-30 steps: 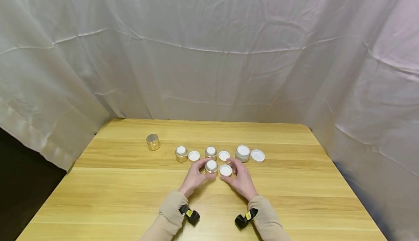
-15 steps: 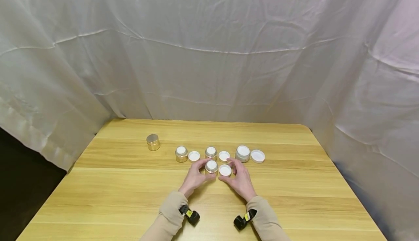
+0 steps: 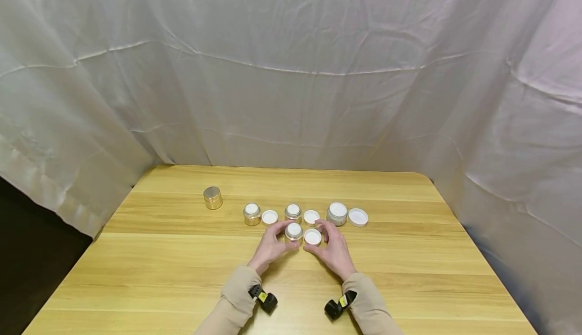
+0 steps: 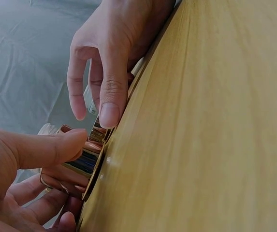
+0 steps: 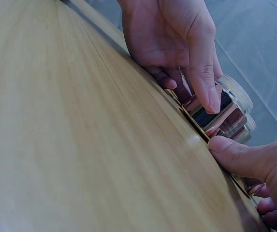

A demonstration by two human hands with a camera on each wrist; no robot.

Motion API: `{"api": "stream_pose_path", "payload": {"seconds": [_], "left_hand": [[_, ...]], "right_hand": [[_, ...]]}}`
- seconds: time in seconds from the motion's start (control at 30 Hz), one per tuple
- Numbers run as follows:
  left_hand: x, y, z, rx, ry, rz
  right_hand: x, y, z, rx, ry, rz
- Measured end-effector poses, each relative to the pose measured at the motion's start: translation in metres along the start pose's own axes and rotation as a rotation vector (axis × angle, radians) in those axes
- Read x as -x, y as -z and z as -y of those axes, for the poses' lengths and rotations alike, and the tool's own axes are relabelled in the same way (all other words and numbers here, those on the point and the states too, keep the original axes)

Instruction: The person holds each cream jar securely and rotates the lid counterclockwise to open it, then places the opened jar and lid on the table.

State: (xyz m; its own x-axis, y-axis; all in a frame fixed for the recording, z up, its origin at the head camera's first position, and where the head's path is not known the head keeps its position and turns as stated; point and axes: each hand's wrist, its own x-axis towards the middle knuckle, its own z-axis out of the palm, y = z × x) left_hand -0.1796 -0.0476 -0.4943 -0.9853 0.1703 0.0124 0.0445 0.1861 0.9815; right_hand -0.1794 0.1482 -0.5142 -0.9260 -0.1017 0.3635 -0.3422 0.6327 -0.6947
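My left hand [image 3: 270, 248] grips a small gold cosmetic jar [image 3: 293, 231] on the table, thumb on the near side and fingers behind. The jar stands upright without its lid, its white top showing. Just right of it lies a jar lid [image 3: 312, 237], white inside facing up. Around that lid curl the thumb and fingers of my right hand [image 3: 335, 249]. The left wrist view shows the left thumb [image 4: 56, 147] against the shiny jar wall. In the right wrist view, the right thumb [image 5: 235, 154] is low at the tabletop beside the lid.
Behind the hands stand two gold jars [image 3: 252, 214] [image 3: 293, 212] and a wider jar [image 3: 337, 213], all uncovered. Upturned lids [image 3: 270, 217] [image 3: 311, 217] [image 3: 358, 217] lie to their right. A closed gold jar [image 3: 212, 198] stands at back left. Grey curtains surround the wooden table [image 3: 159, 274].
Between one second and half a second ago, my right hand and the lid shifted slightly left, nearer the gold jar. Since then nothing visibly moves; my left hand stays on the jar.
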Motion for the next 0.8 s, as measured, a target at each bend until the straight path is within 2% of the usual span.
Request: {"api": "stream_pose_path", "payload": {"seconds": [0.4, 0.8], "left_hand": [[0.000, 0.002, 0.001, 0.002, -0.020, 0.003], [0.002, 0.010, -0.002, 0.014, 0.016, -0.020]], "right_hand": [[0.000, -0.001, -0.003, -0.011, -0.008, -0.002], [0.000, 0.000, -0.003, -0.049, -0.046, -0.005]]}}
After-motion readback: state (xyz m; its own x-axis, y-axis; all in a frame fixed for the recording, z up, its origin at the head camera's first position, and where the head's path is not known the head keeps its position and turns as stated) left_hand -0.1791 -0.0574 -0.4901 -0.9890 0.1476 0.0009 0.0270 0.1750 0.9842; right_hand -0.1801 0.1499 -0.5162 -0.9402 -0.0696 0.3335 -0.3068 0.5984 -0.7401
